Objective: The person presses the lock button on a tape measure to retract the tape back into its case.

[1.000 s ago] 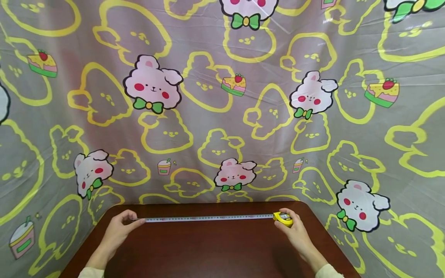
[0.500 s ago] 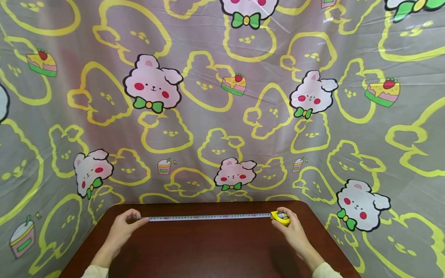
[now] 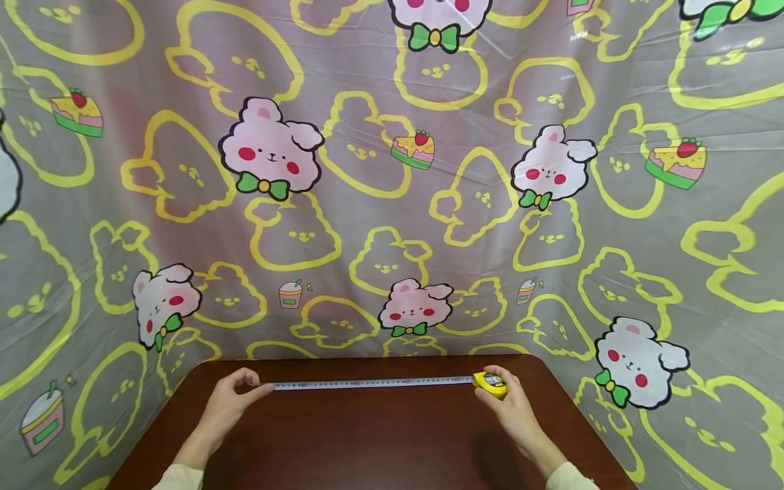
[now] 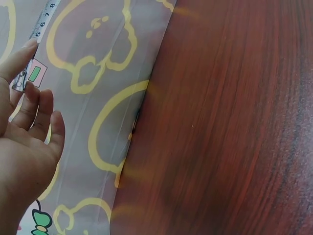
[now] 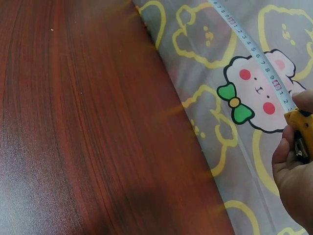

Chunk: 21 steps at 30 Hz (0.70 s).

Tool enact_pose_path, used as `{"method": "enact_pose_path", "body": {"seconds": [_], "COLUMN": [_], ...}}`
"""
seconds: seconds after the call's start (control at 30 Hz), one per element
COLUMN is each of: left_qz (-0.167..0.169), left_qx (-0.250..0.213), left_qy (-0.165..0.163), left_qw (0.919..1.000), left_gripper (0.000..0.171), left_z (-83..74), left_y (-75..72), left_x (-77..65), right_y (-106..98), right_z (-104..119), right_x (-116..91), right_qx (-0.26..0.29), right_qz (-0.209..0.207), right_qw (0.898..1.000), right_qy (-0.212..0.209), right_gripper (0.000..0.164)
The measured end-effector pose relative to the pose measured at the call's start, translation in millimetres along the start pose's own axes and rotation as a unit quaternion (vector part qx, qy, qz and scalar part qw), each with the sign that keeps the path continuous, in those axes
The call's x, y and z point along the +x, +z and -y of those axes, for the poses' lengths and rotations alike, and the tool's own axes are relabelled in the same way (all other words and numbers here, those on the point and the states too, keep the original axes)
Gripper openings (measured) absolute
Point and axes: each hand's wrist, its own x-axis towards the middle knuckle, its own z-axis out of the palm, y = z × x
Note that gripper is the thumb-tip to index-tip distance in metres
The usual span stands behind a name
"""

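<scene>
A yellow tape measure (image 3: pixel 490 385) is held in my right hand (image 3: pixel 513 408), fingers and thumb curled round its case. Its white blade (image 3: pixel 373 383) stretches leftward above the table, nearly level. At the far end my left hand (image 3: pixel 229 403) pinches the blade between thumb and fingers. In the left wrist view the end of the blade (image 4: pixel 43 22), with printed numbers, shows beside the thumb, while the other fingers of the left hand (image 4: pixel 27 147) are loosely bent. The right wrist view catches the blade (image 5: pixel 259 56) leaving the case (image 5: pixel 305 127), partly cut off by the frame edge.
Below both hands lies a dark reddish-brown wooden table (image 3: pixel 367 442) with rounded far corners. A grey curtain (image 3: pixel 343 204) printed with yellow outlines and white rabbit heads hangs behind the table and along both sides.
Both hands have drawn closer together: the left hand moved right, the right hand slightly left with the case. The stretch of blade between them is shorter.
</scene>
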Motion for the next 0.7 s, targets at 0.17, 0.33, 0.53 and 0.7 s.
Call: {"method": "enact_pose_path", "body": {"seconds": [0.17,0.33,0.53,0.7], "left_qz": [0.002,0.000,-0.007,-0.011], "left_qx": [-0.005,-0.014,-0.020,-0.020], "left_qy": [-0.007,0.001,-0.001,0.004], "left_qw": [1.0000,0.9999,0.9998,0.9997], "left_gripper": [0.036,0.036,0.037,0.036], "left_z": [0.6,-1.9,-2.4,-1.7], "left_y": [4.8,8.3,11.4,16.5], "left_x": [-0.4,-0.7,-1.9,-0.6], "right_y": [3,8,12,16], "right_z": [-2,-3,-2,1], "right_x": [-1,-2,-2,-3], "right_qx": [0.009,0.020,0.022,0.019], "right_qz": [-0.005,-0.007,-0.007,-0.009], "right_qw": [1.000,1.000,1.000,1.000], "right_qy": [-0.002,-0.001,0.000,-0.002], "right_gripper": [0.053,0.053,0.052,0.050]}}
